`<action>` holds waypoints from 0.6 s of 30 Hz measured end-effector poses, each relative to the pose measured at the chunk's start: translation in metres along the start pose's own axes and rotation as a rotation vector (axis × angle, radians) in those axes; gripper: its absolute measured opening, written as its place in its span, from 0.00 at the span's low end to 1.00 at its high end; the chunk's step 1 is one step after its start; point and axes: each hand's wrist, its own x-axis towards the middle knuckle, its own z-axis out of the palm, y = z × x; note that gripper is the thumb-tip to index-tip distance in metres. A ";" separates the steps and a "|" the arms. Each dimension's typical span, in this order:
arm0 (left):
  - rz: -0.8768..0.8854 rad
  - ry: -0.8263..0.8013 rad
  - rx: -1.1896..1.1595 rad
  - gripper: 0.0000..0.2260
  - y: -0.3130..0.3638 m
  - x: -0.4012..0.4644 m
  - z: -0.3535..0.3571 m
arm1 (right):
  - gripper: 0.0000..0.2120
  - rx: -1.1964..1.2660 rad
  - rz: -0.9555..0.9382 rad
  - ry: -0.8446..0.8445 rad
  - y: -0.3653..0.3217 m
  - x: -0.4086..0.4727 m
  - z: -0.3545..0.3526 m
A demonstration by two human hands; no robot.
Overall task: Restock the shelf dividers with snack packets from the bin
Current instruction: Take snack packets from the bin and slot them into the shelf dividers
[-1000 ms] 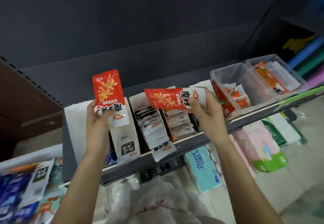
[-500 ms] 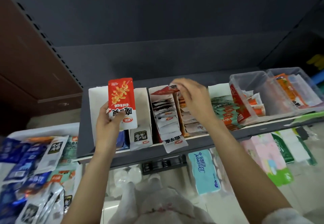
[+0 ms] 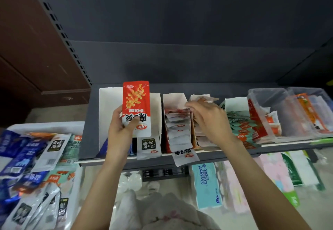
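My left hand [image 3: 121, 130] grips a red and white snack packet [image 3: 136, 102] upright in front of the leftmost white cardboard divider [image 3: 108, 107]. My right hand [image 3: 211, 120] hovers over the third divider with loosely bent fingers, the fingertips at the edge of a blurred red packet [image 3: 177, 111] that lies on the row in the second divider [image 3: 174, 99]. The white bin [image 3: 45, 126] of mixed blue, white and green packets stands at the lower left.
The dark shelf edge [image 3: 234, 155] runs across the middle. Green packets [image 3: 241, 130] fill a fourth divider, and clear plastic tubs [image 3: 266, 94] stand at the right. Tissue packs [image 3: 207, 184] lie below the shelf. A brown cabinet [image 3: 36, 49] is on the left.
My right hand brought its red packet from mid-air down into the second divider, then drew slightly right. My left hand kept its packet upright. The view shifted left and down.
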 end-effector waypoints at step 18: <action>-0.068 -0.029 0.017 0.18 0.010 -0.004 0.010 | 0.25 -0.114 0.023 -0.242 -0.015 0.004 0.037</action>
